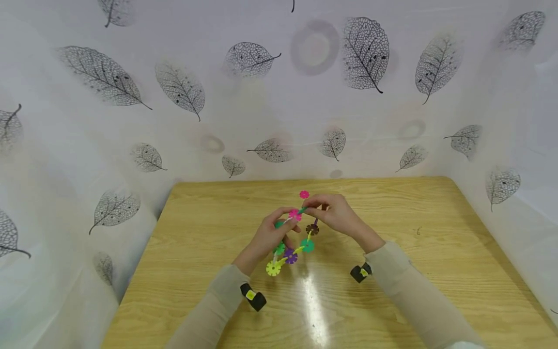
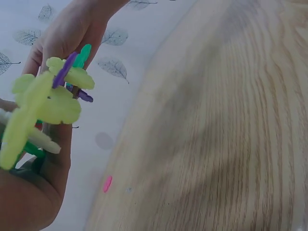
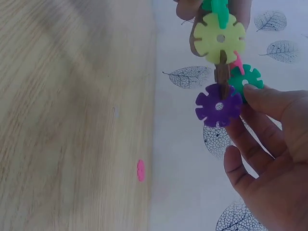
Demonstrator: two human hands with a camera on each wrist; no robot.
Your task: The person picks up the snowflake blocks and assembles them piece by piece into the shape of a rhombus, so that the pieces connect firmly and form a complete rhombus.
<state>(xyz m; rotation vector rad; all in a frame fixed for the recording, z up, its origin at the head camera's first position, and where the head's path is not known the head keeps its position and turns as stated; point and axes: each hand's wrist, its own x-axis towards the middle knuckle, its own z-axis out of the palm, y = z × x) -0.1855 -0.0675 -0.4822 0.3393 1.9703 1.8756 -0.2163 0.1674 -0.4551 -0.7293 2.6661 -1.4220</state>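
Note:
Interlocking notched plastic discs form a curved chain (image 1: 290, 256) in yellow, purple, green and brown. My left hand (image 1: 270, 235) grips it near the pink disc (image 1: 294, 214) at its upper end. With thumb and fingers, my right hand (image 1: 337, 214) pinches a green disc (image 3: 252, 74) set against the pink one; whether the two are slotted together I cannot tell. A purple disc (image 3: 219, 106) hangs near my right fingers in the right wrist view. Yellow discs (image 2: 53, 103) partly cover my left hand in the left wrist view.
One loose pink disc (image 1: 304, 194) lies on the wooden table (image 1: 209, 208) towards its back edge, beyond the hands. A white leaf-patterned cloth (image 1: 279, 106) hangs behind the table and along its sides.

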